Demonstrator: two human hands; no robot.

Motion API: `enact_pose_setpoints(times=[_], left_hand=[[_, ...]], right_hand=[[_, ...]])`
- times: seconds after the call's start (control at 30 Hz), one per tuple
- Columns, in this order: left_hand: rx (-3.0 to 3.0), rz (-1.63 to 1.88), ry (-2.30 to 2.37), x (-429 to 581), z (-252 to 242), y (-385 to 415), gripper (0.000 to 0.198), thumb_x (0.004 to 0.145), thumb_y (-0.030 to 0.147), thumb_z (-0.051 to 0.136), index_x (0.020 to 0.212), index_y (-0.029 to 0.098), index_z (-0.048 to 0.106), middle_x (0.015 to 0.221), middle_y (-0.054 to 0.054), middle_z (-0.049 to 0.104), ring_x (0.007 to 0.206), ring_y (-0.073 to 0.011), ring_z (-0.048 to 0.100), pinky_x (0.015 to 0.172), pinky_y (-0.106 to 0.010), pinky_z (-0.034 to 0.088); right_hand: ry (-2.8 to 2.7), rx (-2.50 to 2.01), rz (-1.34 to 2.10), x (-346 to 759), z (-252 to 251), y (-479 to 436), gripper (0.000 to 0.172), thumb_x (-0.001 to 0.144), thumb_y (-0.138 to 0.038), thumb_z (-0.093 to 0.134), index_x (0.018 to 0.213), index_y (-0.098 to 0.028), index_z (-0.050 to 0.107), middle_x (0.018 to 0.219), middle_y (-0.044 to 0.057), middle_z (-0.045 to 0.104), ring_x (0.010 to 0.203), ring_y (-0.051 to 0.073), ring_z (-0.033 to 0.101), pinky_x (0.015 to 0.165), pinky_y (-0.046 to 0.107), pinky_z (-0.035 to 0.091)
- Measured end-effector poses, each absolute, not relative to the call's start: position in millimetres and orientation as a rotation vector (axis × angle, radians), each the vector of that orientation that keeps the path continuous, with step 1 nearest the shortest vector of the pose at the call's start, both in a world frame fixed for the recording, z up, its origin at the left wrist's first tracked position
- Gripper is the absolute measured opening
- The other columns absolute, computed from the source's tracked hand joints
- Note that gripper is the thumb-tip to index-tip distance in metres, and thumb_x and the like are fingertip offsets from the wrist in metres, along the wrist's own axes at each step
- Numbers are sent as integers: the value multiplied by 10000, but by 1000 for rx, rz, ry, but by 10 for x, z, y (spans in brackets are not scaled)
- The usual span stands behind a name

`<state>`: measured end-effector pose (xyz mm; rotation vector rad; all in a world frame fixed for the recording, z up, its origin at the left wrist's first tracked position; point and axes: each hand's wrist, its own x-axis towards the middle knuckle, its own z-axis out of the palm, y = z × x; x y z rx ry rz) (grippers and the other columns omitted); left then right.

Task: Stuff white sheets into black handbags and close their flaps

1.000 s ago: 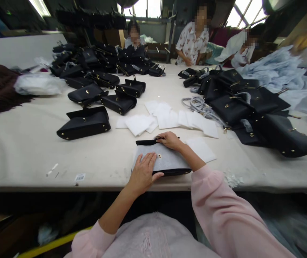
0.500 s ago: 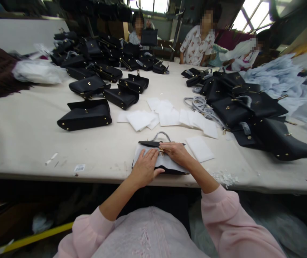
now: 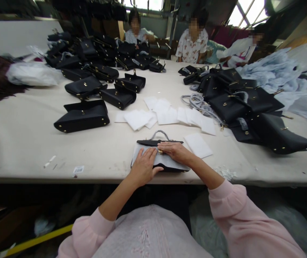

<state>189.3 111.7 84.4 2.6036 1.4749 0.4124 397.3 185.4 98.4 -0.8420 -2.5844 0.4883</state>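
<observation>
A black handbag lies at the table's front edge, its wrapped handle arching away from me. A white foam sheet covers most of its front, below the dark flap. My left hand rests flat on the sheet with the fingers stretched out and the thumb apart. Across the flap and the gold clasp lies my right hand, fingers extended and pressing down. Part of the clasp is hidden under those fingers.
Several white foam sheets lie beyond the bag, with one sheet close to its right. Black handbags stand at the left, and more are heaped at the right. Co-workers are at the far side.
The whole view has shifted slightly. My right fingers have moved slightly over the clasp, while my left hand stays on the sheet. At the far side, a co-worker has lowered a black bag.
</observation>
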Motion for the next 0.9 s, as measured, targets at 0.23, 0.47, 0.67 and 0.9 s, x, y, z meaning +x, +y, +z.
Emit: enact_pose_setpoints(times=[0.23,0.47,0.67,0.9], left_hand=[[2627,381,1483,1901,850,1106,668,896,536,471,1398,106,376,1437,-185,454,1354,-300,384,1150,-529,241],[2625,371,1466,1897,853,1108,684,898,537,465,1403,88,364,1439,-185,451,1357,-289,376,1157,-529,236],[2631,353,1467,1899,858,1111,677,902,537,454,1403,90,368,1447,-187,443,1359,-293,380,1157,-531,243],[2646,369,1452,1884,837,1118,676,894,521,481,1411,102,365,1449,-181,445,1358,-296,385,1150,-545,260]], right_hand=[[-2546,-818,510,4013,939,1709,396,947,-124,440,1300,-230,586,1331,64,581,1252,189,532,1125,412,378],[-2457,-811,623,4100,882,1624,426,950,-118,412,1324,-261,558,1354,38,563,1285,179,497,1147,452,338],[-2449,-847,566,4124,845,1509,460,929,-71,366,1313,-217,572,1370,67,549,1312,182,466,1149,457,324],[-2571,-968,393,4139,864,1377,497,886,-24,402,1326,-196,558,1413,91,509,1344,226,424,1131,505,315]])
